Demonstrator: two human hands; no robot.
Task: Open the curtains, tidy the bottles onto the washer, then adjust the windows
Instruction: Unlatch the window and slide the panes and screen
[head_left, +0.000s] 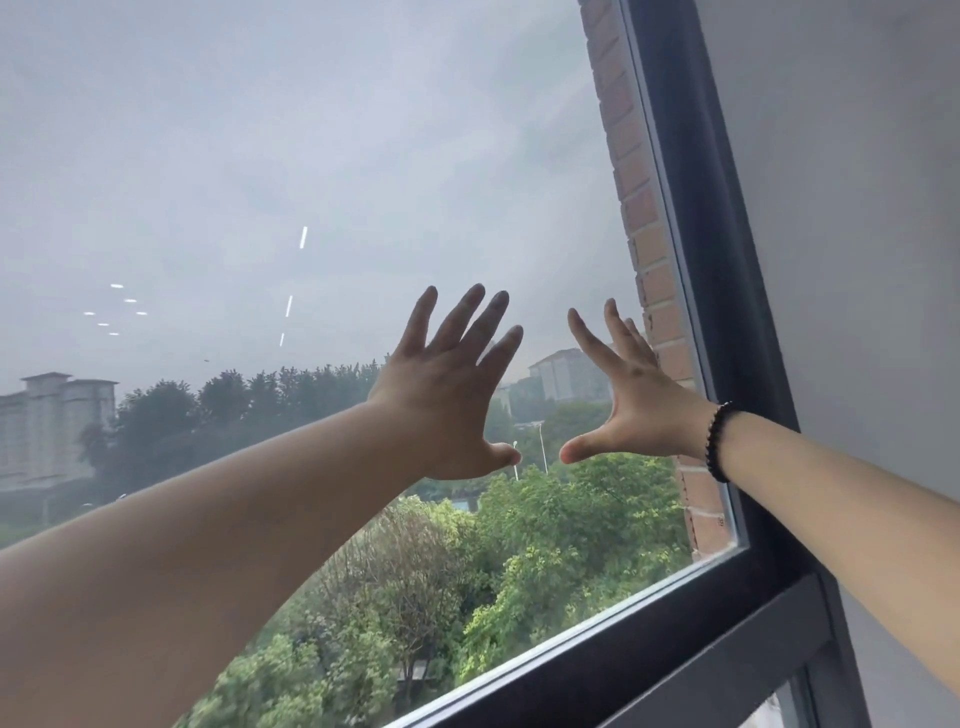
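A large window pane (270, 171) fills most of the head view, set in a dark frame (696, 218) that runs down the right side and along the bottom. My left hand (447, 395) is spread flat against the glass near the middle, fingers apart and pointing up. My right hand (628, 400) is spread the same way just to its right, close to the frame's right upright, with a dark bead bracelet (719, 441) on the wrist. Neither hand holds anything. No curtains, bottles or washer are in view.
A grey wall (857, 208) stands right of the frame. Outside the glass are a brick reveal (644, 218), trees and distant buildings. A lower pane (774, 712) shows under the bottom rail (675, 644).
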